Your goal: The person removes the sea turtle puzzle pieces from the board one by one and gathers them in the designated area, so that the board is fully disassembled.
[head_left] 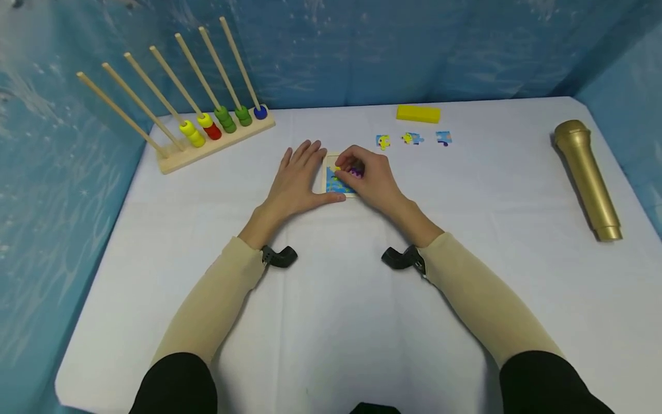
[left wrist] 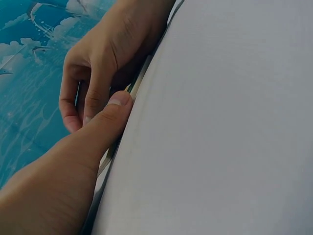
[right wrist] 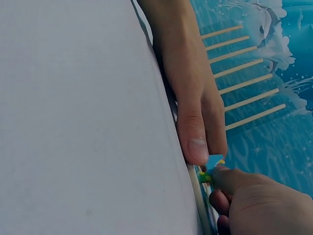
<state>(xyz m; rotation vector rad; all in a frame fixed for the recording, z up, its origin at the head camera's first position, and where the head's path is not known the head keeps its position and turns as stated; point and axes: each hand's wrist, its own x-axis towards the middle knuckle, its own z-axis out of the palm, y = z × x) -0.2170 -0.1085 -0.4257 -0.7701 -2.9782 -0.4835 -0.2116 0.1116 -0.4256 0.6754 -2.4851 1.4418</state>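
A small wooden-framed jigsaw puzzle (head_left: 333, 187) with blue, yellow and purple parts lies on the white table between both hands. My left hand (head_left: 295, 181) lies at its left side, fingers spread straight and thumb along the near edge of the frame. Over the puzzle, my right hand (head_left: 376, 177) pinches a small blue and yellow puzzle piece (right wrist: 214, 160) between thumb and fingers. In the right wrist view that piece stands tilted at the frame, close to the left thumb. Right-hand fingers hide part of the puzzle.
Three loose puzzle pieces (head_left: 412, 138) lie in a row beyond the right hand, before a yellow block (head_left: 419, 114). A wooden peg rack (head_left: 217, 148) with coloured beads stands at the back left. A gold microphone-shaped object (head_left: 589, 181) lies at the far right.
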